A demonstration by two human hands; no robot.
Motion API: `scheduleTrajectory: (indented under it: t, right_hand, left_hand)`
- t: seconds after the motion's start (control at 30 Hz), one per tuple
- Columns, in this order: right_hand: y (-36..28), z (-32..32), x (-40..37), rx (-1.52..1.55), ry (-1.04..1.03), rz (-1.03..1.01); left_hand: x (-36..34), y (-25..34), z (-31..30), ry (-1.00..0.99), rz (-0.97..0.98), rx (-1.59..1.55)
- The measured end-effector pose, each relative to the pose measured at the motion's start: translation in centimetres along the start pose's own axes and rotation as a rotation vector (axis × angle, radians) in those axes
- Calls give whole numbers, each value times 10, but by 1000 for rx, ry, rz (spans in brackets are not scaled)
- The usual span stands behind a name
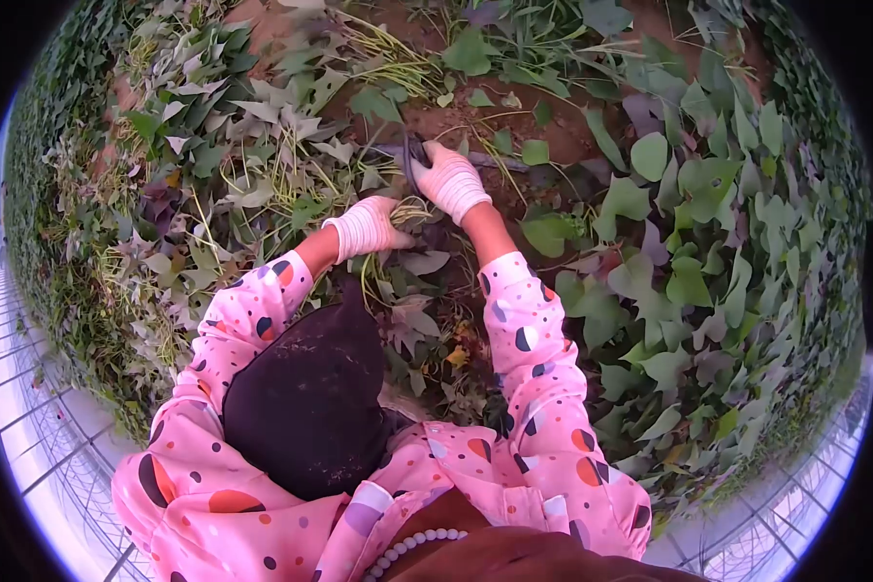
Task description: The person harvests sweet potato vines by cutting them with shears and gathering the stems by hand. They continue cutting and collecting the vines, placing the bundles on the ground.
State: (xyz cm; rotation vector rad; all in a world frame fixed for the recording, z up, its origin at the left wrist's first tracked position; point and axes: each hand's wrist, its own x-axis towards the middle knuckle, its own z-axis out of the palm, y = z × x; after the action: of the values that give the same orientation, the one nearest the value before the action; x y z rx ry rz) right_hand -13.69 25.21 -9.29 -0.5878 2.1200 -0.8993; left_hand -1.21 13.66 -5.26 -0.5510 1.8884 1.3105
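My left hand (pixel 367 229), in a pale pink glove with a ribbed cuff, is closed around a bunch of thin green vine stems (pixel 412 210) low over the ground. Just above and to the right, my right hand (pixel 449 182), gloved the same way, grips a dark curved tool (pixel 413 157) whose loop-like part shows past the fingers. Its exact kind I cannot tell. Behind the fingers lies a greyish stick-like length (pixel 500 163) on the reddish soil. Loose leaves surround both hands, and some hang below the left one.
Cut or wilted vines (pixel 252 184) lie heaped to the left. Dense green leafy vines (pixel 689 281) stand to the right. Bare reddish soil (pixel 563 121) shows ahead. My dark-clad knee (pixel 310 398) is bent close below my left forearm.
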Motion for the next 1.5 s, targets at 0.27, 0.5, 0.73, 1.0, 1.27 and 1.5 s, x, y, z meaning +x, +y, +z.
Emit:
scheduleTrajectory:
  t: [0.27, 0.5, 0.73, 1.0, 1.27, 1.5]
  right_hand:
    - [51, -106, 0, -231, 65, 209]
    - [44, -138, 94, -445, -224, 258]
    - [24, -141, 122, -274, -350, 414]
    - [63, -117, 94, 103, -28, 276]
    - [7, -119, 136, -584, 250, -133]
    - [21, -107, 168, -906, 238, -48]
  left_hand:
    - [50, 51, -22, 457, 652, 513]
    - [112, 13, -69, 597, 301, 814]
    - [110, 5, -61, 647, 340, 784]
    - [112, 0, -64, 655, 373, 742]
    - [119, -8, -65, 681, 438, 746]
    - [116, -3, -68, 648, 401, 766]
